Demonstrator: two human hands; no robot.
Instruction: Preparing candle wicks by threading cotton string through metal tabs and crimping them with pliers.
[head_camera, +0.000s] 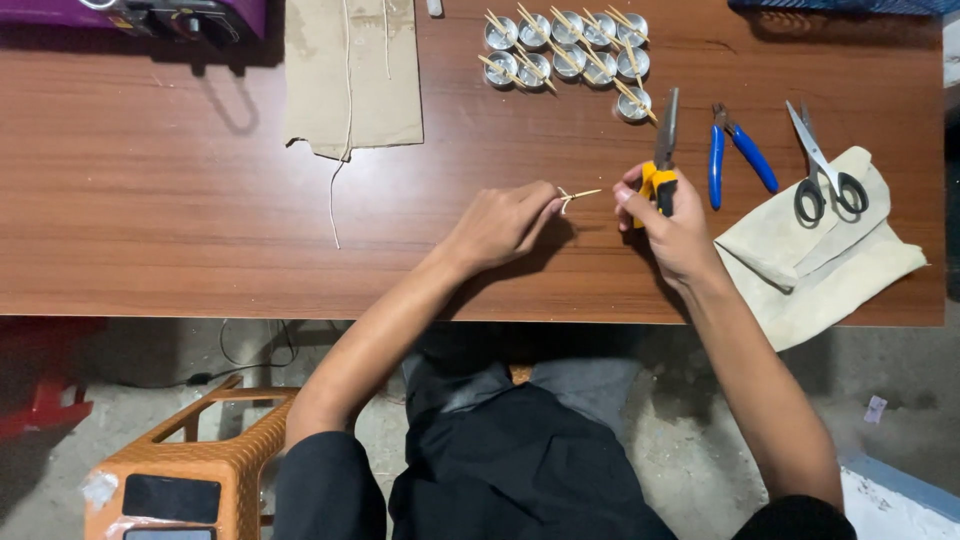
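Head view looked down over the person's dark-clothed lap and an orange plastic stool (190, 440) at lower left, then onto the wooden counter (180, 200). Nearest on the counter were the two hands. The left hand (500, 225) was pinched around the end of a small wooden stick piece (578, 196), a pale sliver with a short cross-bit, held just above the surface between the hands. The right hand (670, 225) was closed around the yellow-and-black grips of a pair of pliers (662, 160), whose grey nose pointed away from the person.

The stick piece looked very light, thin and brittle, likely to snap if squeezed across its middle; it seemed best taken by one end with the fingertips, as the left hand had it.

Just right of the pliers lay one blue-handled plier tool (735, 150), and beyond it one pair of scissors (825, 175) resting on a folded cream cloth (820, 260). Further off sat about ten small silver cups (570, 55) in a cluster, each with a stick laid across it. At the far left lay one sheet of brown cardboard (352, 75) with a loose string, and a purple object (140, 15) at the edge.
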